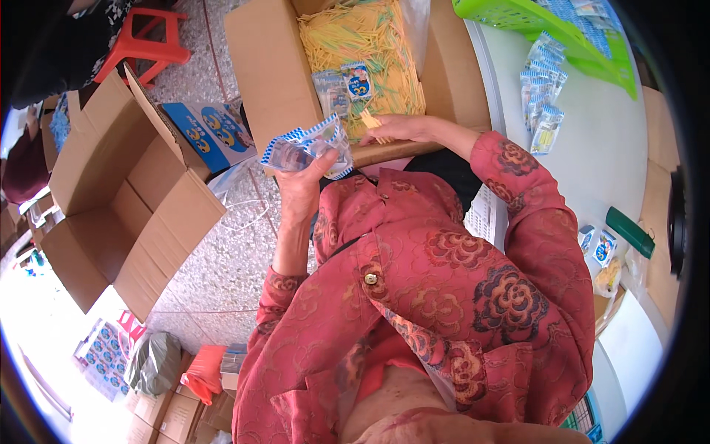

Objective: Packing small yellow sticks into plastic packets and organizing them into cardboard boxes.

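In my left hand (305,176) are clear plastic packets (292,153) with blue-and-white checked edges, the fingers wrapped round their lower part. My right hand (403,129) pinches a small bundle of pale yellow sticks (376,126) over the near edge of an open carton. Loose thin sticks (355,41), mostly yellow with some green and pink ones, fill this cardboard carton (270,63). On top of them lie a blue printed packet (357,80) and a clear packet (330,92). I cannot tell whether the held packets have anything inside.
An open cardboard box (137,192) stands on the floor to the left, near a red stool (144,48). At right, a white table (592,148) bears filled packets (545,89), a green basket (555,33) and a dark green object (630,231). Another person (55,66) is at upper left.
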`<move>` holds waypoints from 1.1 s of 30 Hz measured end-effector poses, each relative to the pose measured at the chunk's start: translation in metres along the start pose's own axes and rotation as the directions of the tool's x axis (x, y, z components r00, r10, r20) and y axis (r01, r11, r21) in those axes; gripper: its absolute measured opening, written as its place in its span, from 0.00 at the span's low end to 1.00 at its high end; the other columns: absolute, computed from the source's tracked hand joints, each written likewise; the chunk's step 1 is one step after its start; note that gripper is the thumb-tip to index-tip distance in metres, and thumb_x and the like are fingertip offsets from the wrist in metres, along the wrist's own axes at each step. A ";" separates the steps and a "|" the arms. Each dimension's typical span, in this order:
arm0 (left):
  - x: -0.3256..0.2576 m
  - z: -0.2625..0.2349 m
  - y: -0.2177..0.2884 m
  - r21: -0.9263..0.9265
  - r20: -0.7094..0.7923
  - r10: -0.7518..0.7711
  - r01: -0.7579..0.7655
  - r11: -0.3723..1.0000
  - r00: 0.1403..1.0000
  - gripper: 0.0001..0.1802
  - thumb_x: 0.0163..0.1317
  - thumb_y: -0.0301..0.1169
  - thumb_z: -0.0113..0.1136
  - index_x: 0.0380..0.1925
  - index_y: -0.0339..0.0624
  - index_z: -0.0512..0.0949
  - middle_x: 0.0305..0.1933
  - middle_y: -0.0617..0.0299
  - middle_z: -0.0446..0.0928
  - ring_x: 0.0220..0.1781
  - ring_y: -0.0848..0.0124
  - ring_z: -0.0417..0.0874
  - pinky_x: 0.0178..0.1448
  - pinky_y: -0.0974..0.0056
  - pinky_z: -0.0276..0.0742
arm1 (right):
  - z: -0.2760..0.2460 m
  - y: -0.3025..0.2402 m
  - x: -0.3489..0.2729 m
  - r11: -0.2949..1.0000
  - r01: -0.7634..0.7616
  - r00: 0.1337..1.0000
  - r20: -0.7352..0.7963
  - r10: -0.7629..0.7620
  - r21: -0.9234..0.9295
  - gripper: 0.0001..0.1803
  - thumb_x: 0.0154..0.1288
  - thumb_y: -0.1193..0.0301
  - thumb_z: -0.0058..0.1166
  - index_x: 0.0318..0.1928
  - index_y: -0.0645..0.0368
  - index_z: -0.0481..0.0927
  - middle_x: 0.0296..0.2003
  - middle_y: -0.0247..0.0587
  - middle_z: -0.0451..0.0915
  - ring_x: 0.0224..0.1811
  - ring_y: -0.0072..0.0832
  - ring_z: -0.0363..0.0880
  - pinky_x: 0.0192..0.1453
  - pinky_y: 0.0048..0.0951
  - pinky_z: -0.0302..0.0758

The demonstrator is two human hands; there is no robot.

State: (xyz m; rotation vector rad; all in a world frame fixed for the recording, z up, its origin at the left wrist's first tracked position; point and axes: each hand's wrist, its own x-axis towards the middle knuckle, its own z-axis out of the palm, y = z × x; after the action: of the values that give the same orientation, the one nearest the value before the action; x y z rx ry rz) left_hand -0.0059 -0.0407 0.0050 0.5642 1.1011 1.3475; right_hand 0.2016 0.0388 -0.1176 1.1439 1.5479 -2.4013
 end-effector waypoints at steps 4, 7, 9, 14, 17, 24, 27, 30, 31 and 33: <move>-0.004 0.002 -0.003 0.012 0.021 -0.028 0.028 1.000 0.999 0.18 0.44 0.17 0.64 0.37 0.39 0.72 0.36 0.63 0.76 0.38 0.74 0.77 0.44 0.67 0.73 | -0.010 0.004 -0.014 0.999 -0.004 1.000 -0.005 0.004 -0.053 0.19 0.62 0.62 0.42 0.43 0.64 0.77 0.42 0.42 0.76 0.47 0.25 0.69 0.51 0.27 0.63; -0.007 0.011 -0.002 0.049 0.100 -0.021 0.016 0.999 0.995 0.16 0.44 0.16 0.64 0.35 0.37 0.73 0.35 0.62 0.76 0.37 0.73 0.77 0.42 0.67 0.75 | -0.013 0.003 -0.022 0.997 -0.071 0.997 -0.026 0.070 -0.026 0.20 0.62 0.61 0.43 0.44 0.64 0.77 0.42 0.42 0.76 0.49 0.25 0.67 0.54 0.27 0.61; -0.007 0.015 -0.004 0.049 0.103 -0.050 0.045 0.998 0.993 0.16 0.44 0.16 0.64 0.35 0.36 0.73 0.35 0.61 0.76 0.36 0.73 0.77 0.42 0.67 0.75 | -0.012 -0.001 -0.026 0.984 -0.141 0.988 -0.074 0.133 -0.108 0.20 0.62 0.61 0.43 0.46 0.64 0.76 0.45 0.40 0.75 0.52 0.26 0.67 0.58 0.28 0.58; -0.007 0.024 -0.003 0.130 0.110 -0.054 0.040 0.991 0.992 0.15 0.45 0.17 0.64 0.34 0.35 0.73 0.34 0.60 0.76 0.35 0.74 0.77 0.40 0.68 0.76 | 0.005 -0.057 -0.065 0.929 0.338 0.909 -0.307 -0.281 0.150 0.19 0.66 0.60 0.40 0.49 0.61 0.72 0.50 0.45 0.72 0.56 0.28 0.66 0.63 0.29 0.56; -0.007 0.024 -0.010 0.142 0.088 -0.032 0.019 0.990 0.996 0.13 0.46 0.18 0.64 0.32 0.34 0.73 0.33 0.61 0.76 0.35 0.75 0.77 0.38 0.69 0.76 | 0.024 -0.108 -0.100 0.746 0.623 0.760 -0.409 -0.505 0.235 0.16 0.68 0.62 0.37 0.46 0.60 0.69 0.52 0.49 0.70 0.60 0.32 0.63 0.65 0.34 0.54; 0.003 0.041 -0.006 0.243 0.155 0.014 -0.052 0.969 0.988 0.09 0.48 0.20 0.63 0.29 0.34 0.74 0.30 0.63 0.77 0.31 0.78 0.76 0.36 0.72 0.74 | 0.055 -0.144 -0.124 0.591 0.805 0.575 -0.320 -0.753 0.054 0.11 0.68 0.66 0.37 0.40 0.59 0.71 0.49 0.45 0.74 0.60 0.30 0.62 0.64 0.35 0.55; 0.003 0.045 -0.007 0.245 0.158 0.003 -0.043 0.969 0.987 0.08 0.48 0.20 0.63 0.29 0.34 0.74 0.30 0.63 0.76 0.31 0.79 0.75 0.35 0.72 0.73 | 0.057 -0.142 -0.123 0.620 0.784 0.589 -0.312 -0.745 0.000 0.11 0.68 0.66 0.38 0.40 0.59 0.71 0.48 0.45 0.74 0.60 0.30 0.61 0.65 0.36 0.53; 0.002 0.048 -0.005 0.253 0.187 -0.027 -0.022 0.967 0.982 0.09 0.47 0.20 0.63 0.30 0.35 0.75 0.30 0.64 0.76 0.31 0.80 0.75 0.35 0.73 0.73 | 0.058 -0.138 -0.120 0.635 0.772 0.597 -0.310 -0.740 -0.029 0.12 0.68 0.65 0.38 0.40 0.59 0.71 0.48 0.46 0.74 0.59 0.30 0.61 0.65 0.36 0.53; 0.001 0.048 -0.005 0.253 0.202 -0.030 -0.023 0.967 0.979 0.09 0.47 0.20 0.63 0.30 0.35 0.75 0.30 0.65 0.76 0.31 0.80 0.75 0.35 0.73 0.73 | 0.059 -0.135 -0.119 0.641 0.767 0.602 -0.313 -0.734 -0.029 0.12 0.68 0.64 0.38 0.40 0.59 0.71 0.48 0.46 0.74 0.59 0.30 0.61 0.65 0.36 0.53; 0.001 0.048 -0.005 0.254 0.217 -0.031 -0.026 0.967 0.976 0.09 0.47 0.20 0.64 0.30 0.35 0.75 0.30 0.66 0.76 0.31 0.80 0.75 0.35 0.73 0.73 | 0.059 -0.133 -0.116 0.644 0.764 0.606 -0.306 -0.735 -0.035 0.13 0.68 0.64 0.39 0.41 0.59 0.71 0.48 0.45 0.74 0.60 0.30 0.60 0.65 0.36 0.53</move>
State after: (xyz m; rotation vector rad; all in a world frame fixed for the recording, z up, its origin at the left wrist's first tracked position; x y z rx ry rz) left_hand 0.0380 -0.0286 0.0207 0.8796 1.0985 1.1163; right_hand 0.1972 0.0191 0.0674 1.0220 2.4479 -2.9189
